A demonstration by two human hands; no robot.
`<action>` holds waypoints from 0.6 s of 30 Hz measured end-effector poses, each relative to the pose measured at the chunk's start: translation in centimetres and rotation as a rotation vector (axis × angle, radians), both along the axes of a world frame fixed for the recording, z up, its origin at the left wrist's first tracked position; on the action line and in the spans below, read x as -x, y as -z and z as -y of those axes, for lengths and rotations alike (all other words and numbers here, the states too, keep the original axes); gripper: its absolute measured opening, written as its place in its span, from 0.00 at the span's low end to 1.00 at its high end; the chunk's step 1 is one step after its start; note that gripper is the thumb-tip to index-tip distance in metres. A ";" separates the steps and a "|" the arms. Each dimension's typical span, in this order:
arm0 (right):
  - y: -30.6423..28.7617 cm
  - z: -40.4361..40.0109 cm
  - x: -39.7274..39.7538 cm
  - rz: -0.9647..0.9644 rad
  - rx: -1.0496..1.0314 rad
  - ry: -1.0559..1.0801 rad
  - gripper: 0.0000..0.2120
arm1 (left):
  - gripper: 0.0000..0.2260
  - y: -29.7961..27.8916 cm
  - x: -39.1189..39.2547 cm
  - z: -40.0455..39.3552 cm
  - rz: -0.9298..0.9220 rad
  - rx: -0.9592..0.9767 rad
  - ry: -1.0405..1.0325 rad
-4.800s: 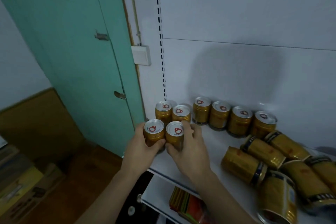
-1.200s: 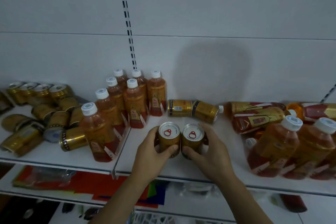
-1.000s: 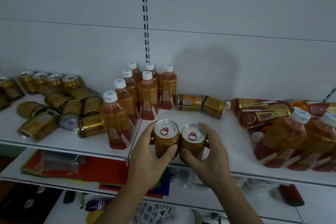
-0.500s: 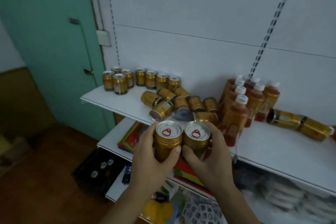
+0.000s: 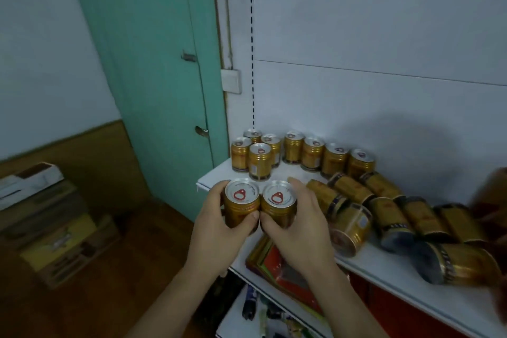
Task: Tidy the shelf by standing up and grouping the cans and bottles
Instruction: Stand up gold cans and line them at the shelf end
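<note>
My left hand (image 5: 216,228) grips one upright gold can (image 5: 241,204) and my right hand (image 5: 299,230) grips a second gold can (image 5: 279,207). The two cans touch side by side, held over the shelf's (image 5: 216,176) front left corner. Behind them several gold cans (image 5: 260,160) stand upright in a cluster and a row along the back wall. To the right several more gold cans (image 5: 354,228) lie on their sides in a heap.
A teal door (image 5: 153,63) stands left of the shelf unit, with cardboard boxes (image 5: 46,225) on the wooden floor. A lower shelf (image 5: 233,318) holds coloured packets (image 5: 277,258). A blurred brown object (image 5: 493,200) shows at the right edge.
I have carried both cans from the middle of the shelf, by the bottles, to its left end. The view swung left with them; the bottles are out of sight.
</note>
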State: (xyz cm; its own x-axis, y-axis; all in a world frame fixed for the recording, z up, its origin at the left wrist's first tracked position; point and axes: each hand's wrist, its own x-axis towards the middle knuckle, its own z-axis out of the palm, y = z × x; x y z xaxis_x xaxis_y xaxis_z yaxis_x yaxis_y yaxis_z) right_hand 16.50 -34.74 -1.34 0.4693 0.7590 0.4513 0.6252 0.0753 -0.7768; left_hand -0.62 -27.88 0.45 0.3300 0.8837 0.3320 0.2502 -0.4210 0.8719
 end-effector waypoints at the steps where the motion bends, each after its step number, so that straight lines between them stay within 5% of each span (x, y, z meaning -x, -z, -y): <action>1: 0.1 -1.7 0.0 0.001 0.011 -0.007 0.37 | 0.26 -0.2 -0.1 -1.8 -0.027 0.006 -0.001; 10: 3.1 -13.2 -0.2 0.048 0.086 0.032 0.36 | 0.26 1.1 -1.2 -14.1 -0.119 0.077 -0.009; 18: 3.8 -16.7 0.3 0.126 0.212 0.287 0.42 | 0.27 4.2 -3.0 -21.8 -0.109 0.139 0.213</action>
